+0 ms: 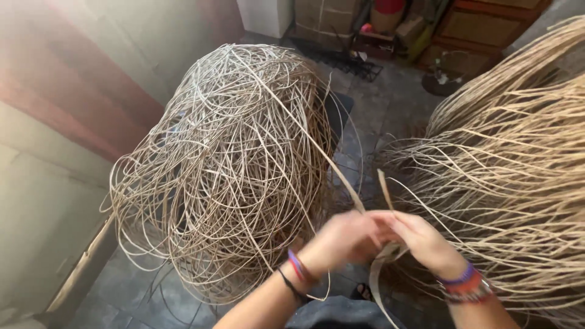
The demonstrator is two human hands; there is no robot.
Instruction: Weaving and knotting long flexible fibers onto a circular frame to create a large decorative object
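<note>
My left hand (343, 240) and my right hand (426, 240) meet low in the middle of the head view, both pinching one flat pale rattan strip (317, 146). The strip runs up and left from my fingers into a big tangled heap of loose rattan strands (225, 170); a short end (384, 189) sticks up between my hands and another length hangs down below them. Both wrists carry coloured bracelets. The fingertips are blurred.
A second, thicker mass of tan rattan (512, 170) fills the right side. A dark tiled floor (390, 109) lies between the heaps. Cardboard boxes (326, 21) and wooden crates (481, 27) stand at the back. A wall (55, 201) borders the left.
</note>
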